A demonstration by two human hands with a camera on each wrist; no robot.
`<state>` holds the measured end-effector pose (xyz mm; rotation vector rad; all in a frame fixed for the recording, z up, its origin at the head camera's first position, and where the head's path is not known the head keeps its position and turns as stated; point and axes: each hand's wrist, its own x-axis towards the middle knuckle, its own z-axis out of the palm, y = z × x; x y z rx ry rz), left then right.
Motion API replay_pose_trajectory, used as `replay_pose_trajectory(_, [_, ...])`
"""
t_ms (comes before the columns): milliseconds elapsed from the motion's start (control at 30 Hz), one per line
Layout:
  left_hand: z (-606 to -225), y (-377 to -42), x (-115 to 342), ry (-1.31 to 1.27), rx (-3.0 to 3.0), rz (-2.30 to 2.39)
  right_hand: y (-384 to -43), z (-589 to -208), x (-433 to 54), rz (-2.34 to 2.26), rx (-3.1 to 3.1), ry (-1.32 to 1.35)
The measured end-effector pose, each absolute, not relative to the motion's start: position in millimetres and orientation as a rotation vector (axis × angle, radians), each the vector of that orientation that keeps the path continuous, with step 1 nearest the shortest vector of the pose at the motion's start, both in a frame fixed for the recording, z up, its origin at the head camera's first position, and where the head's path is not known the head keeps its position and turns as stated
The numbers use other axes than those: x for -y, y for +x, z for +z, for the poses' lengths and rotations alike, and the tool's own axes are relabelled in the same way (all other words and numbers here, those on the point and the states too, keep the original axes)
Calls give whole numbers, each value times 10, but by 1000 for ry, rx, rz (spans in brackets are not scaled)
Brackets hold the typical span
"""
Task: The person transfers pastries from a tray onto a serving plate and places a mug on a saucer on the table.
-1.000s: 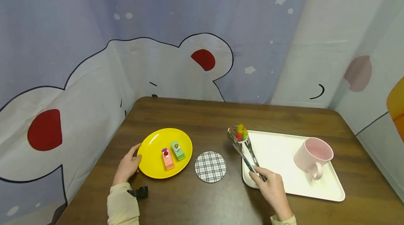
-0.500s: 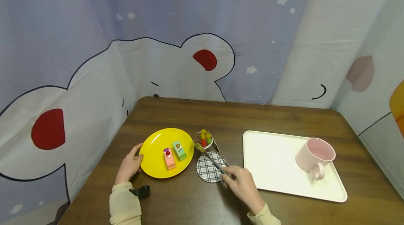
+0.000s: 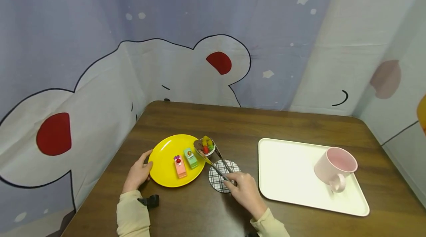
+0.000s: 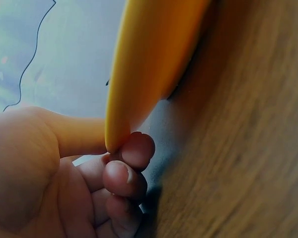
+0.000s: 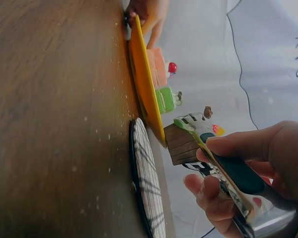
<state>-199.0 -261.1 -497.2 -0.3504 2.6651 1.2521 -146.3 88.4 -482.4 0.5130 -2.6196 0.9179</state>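
My left hand (image 3: 138,173) holds the left rim of a yellow plate (image 3: 159,165), thumb on top and fingers curled beneath, as the left wrist view shows. On the plate lie a pink toy cake slice (image 3: 181,169) and a green toy cake slice (image 3: 191,160). My right hand (image 3: 245,192) grips metal tongs (image 3: 217,171) with dark green grips (image 5: 238,173). Between the tongs' ends is a brown toy cake (image 5: 183,144) with a white top and colourful fruit, at the plate's right rim. Whether it touches the plate I cannot tell.
A round plaid coaster (image 3: 215,182) lies right of the plate, partly beneath the tongs. Farther right, a cream tray (image 3: 286,178) carries a pink mug (image 3: 327,170) at its right end. A patterned curtain (image 3: 186,74) hangs behind the wooden table (image 3: 186,211).
My right hand has carried the brown cake in the tongs leftward, from the tray's left edge, past the coaster, to the plate's right rim. My left hand stays on the plate.
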Motion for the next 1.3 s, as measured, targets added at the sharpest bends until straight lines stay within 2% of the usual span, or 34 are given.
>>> replay_pose_trajectory(1300, [-4978, -1990, 2596, -387, -2666, 1259, -1484, -4905, -557, 1064, 2667, 726])
